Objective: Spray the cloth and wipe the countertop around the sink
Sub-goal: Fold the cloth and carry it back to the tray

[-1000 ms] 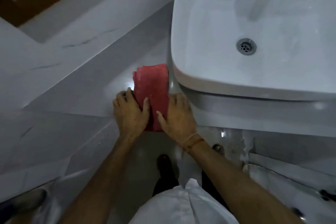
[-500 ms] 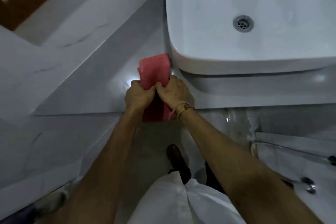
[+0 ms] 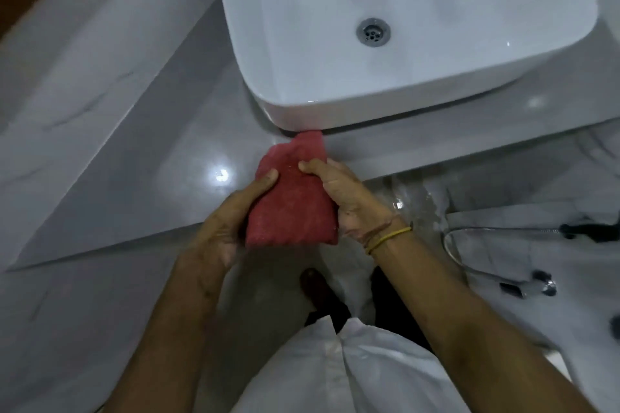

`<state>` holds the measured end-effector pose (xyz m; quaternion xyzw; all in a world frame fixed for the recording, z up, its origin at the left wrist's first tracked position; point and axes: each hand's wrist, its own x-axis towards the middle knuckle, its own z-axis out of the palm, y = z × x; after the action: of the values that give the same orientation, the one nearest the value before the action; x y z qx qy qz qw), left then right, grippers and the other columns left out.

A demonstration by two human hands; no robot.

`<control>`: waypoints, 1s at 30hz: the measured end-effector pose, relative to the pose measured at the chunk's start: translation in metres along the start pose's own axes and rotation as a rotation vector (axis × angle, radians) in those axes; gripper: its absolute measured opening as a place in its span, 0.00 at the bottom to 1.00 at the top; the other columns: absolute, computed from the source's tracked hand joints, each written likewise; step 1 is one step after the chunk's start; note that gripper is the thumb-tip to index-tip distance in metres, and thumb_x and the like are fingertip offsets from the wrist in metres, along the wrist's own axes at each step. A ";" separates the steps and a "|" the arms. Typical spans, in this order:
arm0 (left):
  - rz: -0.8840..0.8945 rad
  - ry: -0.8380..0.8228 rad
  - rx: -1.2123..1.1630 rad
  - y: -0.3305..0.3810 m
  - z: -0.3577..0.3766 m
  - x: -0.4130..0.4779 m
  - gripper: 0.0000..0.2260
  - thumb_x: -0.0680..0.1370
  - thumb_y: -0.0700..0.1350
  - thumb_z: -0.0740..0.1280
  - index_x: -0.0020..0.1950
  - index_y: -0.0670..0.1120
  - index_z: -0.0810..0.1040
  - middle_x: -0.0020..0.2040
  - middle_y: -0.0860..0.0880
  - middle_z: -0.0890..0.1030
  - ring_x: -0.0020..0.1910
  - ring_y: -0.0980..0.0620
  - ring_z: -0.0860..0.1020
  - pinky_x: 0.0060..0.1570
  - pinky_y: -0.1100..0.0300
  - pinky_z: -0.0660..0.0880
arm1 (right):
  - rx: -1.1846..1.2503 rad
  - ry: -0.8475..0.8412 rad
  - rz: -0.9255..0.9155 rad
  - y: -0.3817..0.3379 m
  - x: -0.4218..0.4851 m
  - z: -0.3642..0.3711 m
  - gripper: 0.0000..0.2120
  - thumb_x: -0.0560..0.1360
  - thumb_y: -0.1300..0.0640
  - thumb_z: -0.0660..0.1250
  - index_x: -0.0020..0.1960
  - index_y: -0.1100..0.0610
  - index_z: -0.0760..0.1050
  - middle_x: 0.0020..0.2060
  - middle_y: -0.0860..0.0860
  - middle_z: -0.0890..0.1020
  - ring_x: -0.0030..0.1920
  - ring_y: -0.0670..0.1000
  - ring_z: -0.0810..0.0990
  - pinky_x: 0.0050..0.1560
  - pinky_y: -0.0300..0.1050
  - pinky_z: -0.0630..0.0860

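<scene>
A folded red cloth (image 3: 293,201) is held between both hands at the front edge of the grey countertop (image 3: 157,178). Its far tip touches the base of the white vessel sink (image 3: 402,43). My left hand (image 3: 231,221) grips the cloth's left side with the thumb on top. My right hand (image 3: 349,198) grips the right side, fingers over its upper edge. The near part of the cloth hangs past the counter edge. No spray bottle is in view.
The sink's metal drain (image 3: 373,31) sits at the basin's middle. A marble wall (image 3: 67,77) rises left of the counter. Below right lie a chrome hose (image 3: 469,265) and fittings on the wet floor. My dark shoe (image 3: 315,285) stands under the cloth.
Both hands went from pressing flat on the cloth to gripping its sides and lifting its near end off the counter. The view shifted right, so the sink sits more centrally.
</scene>
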<state>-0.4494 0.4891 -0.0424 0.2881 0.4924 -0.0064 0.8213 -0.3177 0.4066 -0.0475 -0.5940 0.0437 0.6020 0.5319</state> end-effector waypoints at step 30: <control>-0.223 -0.835 1.105 -0.245 0.487 -0.047 0.24 0.68 0.41 0.73 0.64 0.50 0.77 0.57 0.43 0.83 0.57 0.41 0.81 0.59 0.43 0.76 | 1.018 0.714 -0.486 0.099 -0.351 -0.403 0.14 0.72 0.55 0.67 0.57 0.56 0.79 0.48 0.54 0.86 0.45 0.54 0.85 0.40 0.47 0.83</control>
<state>-0.1541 0.0388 0.0517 0.5845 0.0871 -0.4502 0.6694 -0.2123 -0.1185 0.0453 -0.4244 0.3607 0.1355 0.8194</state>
